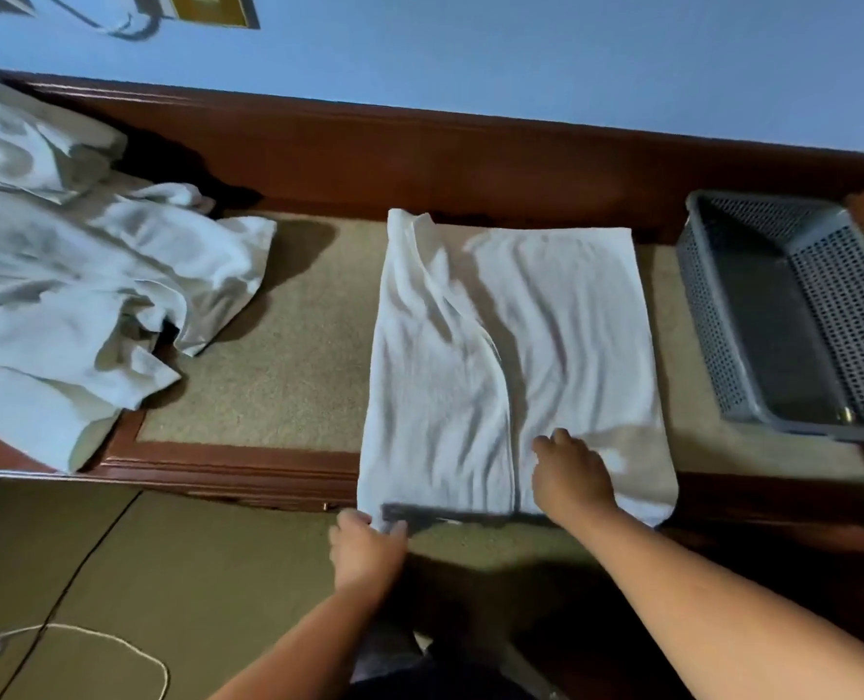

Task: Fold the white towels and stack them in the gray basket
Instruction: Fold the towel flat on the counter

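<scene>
A white towel [511,346] lies spread and wrinkled on the table, its near edge hanging just over the front. My left hand [367,545] pinches the towel's near left corner at the table edge. My right hand [571,477] presses down on the towel near its front edge, to the right of a lengthwise crease. The gray perforated basket [712,315] stands at the right end of the table with nothing visible inside. A heap of unfolded white towels [76,295] lies at the left.
The table [278,376] has a tan inlaid top and a dark red wooden rim. A blue wall [521,63] runs behind it. On the tiled floor at lower left lies a white cord [117,644].
</scene>
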A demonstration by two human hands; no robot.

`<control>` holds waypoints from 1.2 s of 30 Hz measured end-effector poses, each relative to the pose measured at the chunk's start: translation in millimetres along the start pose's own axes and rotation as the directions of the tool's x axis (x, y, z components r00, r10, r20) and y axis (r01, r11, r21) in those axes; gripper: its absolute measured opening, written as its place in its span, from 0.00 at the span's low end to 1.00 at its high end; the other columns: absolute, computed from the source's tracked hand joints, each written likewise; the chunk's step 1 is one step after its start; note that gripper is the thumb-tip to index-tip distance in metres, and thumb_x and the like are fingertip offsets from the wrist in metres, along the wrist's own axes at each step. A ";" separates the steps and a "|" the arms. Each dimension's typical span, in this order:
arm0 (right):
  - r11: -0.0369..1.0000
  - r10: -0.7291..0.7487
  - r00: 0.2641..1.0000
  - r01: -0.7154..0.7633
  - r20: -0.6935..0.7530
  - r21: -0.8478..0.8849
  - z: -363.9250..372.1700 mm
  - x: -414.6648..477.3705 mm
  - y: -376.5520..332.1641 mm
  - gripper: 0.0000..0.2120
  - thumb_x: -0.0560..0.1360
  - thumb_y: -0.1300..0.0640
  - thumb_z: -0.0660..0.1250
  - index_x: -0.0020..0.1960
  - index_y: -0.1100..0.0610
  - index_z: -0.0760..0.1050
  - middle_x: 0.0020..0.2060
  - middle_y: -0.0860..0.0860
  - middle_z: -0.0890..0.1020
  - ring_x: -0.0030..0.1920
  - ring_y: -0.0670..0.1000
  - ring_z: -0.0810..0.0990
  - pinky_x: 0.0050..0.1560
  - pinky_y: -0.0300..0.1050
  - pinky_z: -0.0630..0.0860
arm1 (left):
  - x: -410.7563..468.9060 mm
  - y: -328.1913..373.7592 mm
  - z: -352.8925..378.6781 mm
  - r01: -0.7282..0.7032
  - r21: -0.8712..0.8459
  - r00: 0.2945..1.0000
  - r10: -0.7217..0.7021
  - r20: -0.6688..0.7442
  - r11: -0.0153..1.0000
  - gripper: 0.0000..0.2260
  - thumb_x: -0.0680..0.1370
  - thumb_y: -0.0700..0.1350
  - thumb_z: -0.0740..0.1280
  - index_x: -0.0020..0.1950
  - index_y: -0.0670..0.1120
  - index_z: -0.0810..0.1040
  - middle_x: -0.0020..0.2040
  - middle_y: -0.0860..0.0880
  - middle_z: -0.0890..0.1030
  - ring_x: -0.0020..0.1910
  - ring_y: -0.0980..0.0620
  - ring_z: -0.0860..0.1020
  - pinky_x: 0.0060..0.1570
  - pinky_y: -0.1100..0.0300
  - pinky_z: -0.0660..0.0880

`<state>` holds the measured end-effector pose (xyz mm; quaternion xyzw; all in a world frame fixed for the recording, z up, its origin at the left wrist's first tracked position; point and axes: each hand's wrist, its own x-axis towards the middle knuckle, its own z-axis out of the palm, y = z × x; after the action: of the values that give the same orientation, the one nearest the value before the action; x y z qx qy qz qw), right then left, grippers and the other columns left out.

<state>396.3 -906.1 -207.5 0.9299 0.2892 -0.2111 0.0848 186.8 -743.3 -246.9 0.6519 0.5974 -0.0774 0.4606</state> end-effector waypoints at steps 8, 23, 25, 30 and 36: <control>0.588 0.345 0.812 -0.578 0.470 0.567 37.5 -16.1 -39.5 0.14 0.78 0.49 0.61 0.55 0.58 0.77 0.49 0.55 0.80 0.43 0.55 0.78 0.34 0.42 0.67 | 44.7 -2.1 -14.9 0.062 -0.153 0.991 -0.042 0.130 0.986 0.25 0.72 0.47 0.79 0.58 0.41 0.68 0.50 0.45 0.79 0.50 0.46 0.79 0.51 0.51 0.77; 0.236 0.087 0.864 -0.501 0.495 0.833 72.4 -46.1 -43.3 0.21 0.75 0.43 0.70 0.60 0.56 0.79 0.54 0.49 0.84 0.51 0.49 0.82 0.52 0.46 0.78 | -3.4 -29.9 -25.7 -0.079 0.000 0.995 0.079 0.060 0.997 0.09 0.82 0.48 0.61 0.54 0.42 0.70 0.45 0.45 0.79 0.42 0.46 0.77 0.40 0.52 0.70; 0.318 0.080 0.893 -0.443 0.442 0.838 75.2 -50.4 -35.2 0.23 0.74 0.39 0.68 0.58 0.55 0.80 0.50 0.48 0.85 0.50 0.49 0.83 0.54 0.49 0.79 | -10.4 -32.0 -23.0 -0.110 0.012 0.993 0.109 0.054 0.994 0.09 0.83 0.49 0.61 0.55 0.43 0.71 0.45 0.45 0.79 0.44 0.44 0.77 0.42 0.52 0.71; 0.342 0.055 0.921 -0.379 0.385 0.860 70.6 -63.5 -13.5 0.11 0.78 0.47 0.69 0.56 0.52 0.78 0.51 0.49 0.84 0.49 0.47 0.83 0.44 0.40 0.77 | -15.2 -38.7 -26.4 -0.189 0.108 0.968 0.167 0.190 0.976 0.09 0.82 0.50 0.66 0.48 0.45 0.77 0.42 0.49 0.81 0.43 0.47 0.80 0.38 0.55 0.72; 0.554 0.004 0.908 -0.351 0.420 0.755 78.8 -63.9 1.0 0.08 0.79 0.51 0.67 0.56 0.53 0.76 0.50 0.50 0.82 0.49 0.49 0.81 0.47 0.43 0.76 | -11.5 -50.7 -27.4 -0.191 0.227 0.972 0.152 0.182 0.955 0.07 0.81 0.45 0.67 0.56 0.44 0.80 0.48 0.46 0.83 0.46 0.47 0.80 0.41 0.56 0.73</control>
<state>322.3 -961.0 -249.8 0.8297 0.0400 -0.4817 -0.2792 128.2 -739.4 -249.7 0.7443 0.4849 -0.1622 0.4295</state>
